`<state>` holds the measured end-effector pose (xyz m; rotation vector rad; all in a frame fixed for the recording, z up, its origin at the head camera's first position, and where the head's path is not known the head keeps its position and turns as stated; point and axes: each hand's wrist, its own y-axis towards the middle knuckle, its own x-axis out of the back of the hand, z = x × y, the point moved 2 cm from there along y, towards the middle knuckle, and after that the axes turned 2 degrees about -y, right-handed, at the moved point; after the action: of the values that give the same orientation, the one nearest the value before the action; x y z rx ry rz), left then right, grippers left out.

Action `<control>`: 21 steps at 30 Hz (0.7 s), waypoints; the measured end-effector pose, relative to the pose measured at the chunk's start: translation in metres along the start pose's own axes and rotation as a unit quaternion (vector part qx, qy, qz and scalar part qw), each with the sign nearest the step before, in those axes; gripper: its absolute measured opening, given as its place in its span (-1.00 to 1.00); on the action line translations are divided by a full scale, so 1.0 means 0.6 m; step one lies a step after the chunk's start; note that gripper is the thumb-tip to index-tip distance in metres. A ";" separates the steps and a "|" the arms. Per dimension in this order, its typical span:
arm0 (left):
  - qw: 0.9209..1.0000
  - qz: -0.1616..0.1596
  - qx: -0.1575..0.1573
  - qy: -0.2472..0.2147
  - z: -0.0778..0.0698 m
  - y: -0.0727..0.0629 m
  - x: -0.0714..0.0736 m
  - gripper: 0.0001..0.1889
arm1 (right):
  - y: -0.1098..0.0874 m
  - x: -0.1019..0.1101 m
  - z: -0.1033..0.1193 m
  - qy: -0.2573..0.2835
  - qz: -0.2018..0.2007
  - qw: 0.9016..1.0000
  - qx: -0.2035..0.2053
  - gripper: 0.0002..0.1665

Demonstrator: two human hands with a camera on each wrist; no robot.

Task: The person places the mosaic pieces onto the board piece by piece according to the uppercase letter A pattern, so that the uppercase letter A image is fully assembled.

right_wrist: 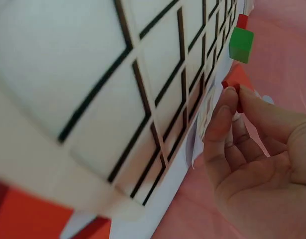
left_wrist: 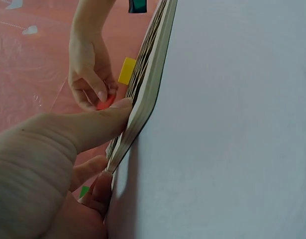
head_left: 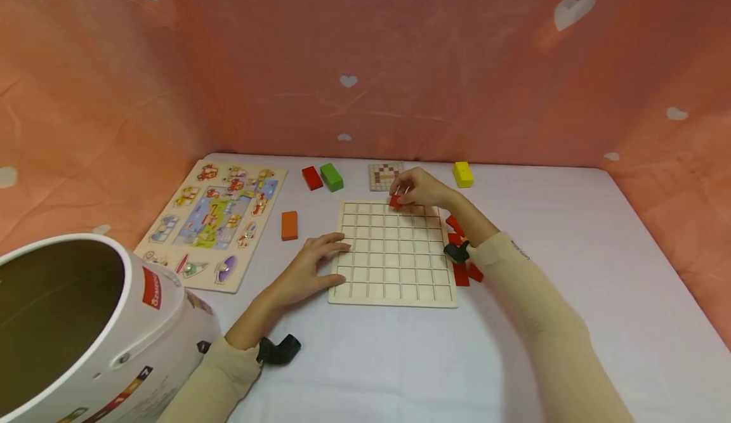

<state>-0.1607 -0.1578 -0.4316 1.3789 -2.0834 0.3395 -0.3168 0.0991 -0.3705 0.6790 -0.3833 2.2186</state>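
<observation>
A pale wooden grid board (head_left: 394,261) lies flat on the white table, its square cells bare. My left hand (head_left: 308,271) rests at the board's left edge, thumb and fingers spread against the rim. Between the thumb and fingertips of my right hand (head_left: 422,188) is a small red square tile (head_left: 395,201), pinched just over the board's far edge; the right wrist view shows the tile (right_wrist: 237,84) edge-on. Right behind that hand lies a small pattern card (head_left: 381,175) with a printed grid. Several red tiles (head_left: 460,274) lie by the board's right edge, partly hidden under my right wrist.
On the left lies a wooden picture puzzle (head_left: 259,226), with a large white bucket (head_left: 188,321) nearer me. An orange block (head_left: 289,226), a red block (head_left: 312,178) and a green block (head_left: 332,177) sit beyond the puzzle's right side. A yellow block (head_left: 463,174) stands at the back right.
</observation>
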 end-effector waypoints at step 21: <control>0.999 0.043 0.006 0.013 -0.003 0.005 0.003 -0.37 | 0.019 -0.032 -0.007 -0.131 -0.023 0.991 -0.019 -0.90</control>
<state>-0.1630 -0.1570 -0.4291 1.2868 -2.1264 0.4058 -0.3163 0.0821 -0.3853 0.9528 -0.5341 2.0788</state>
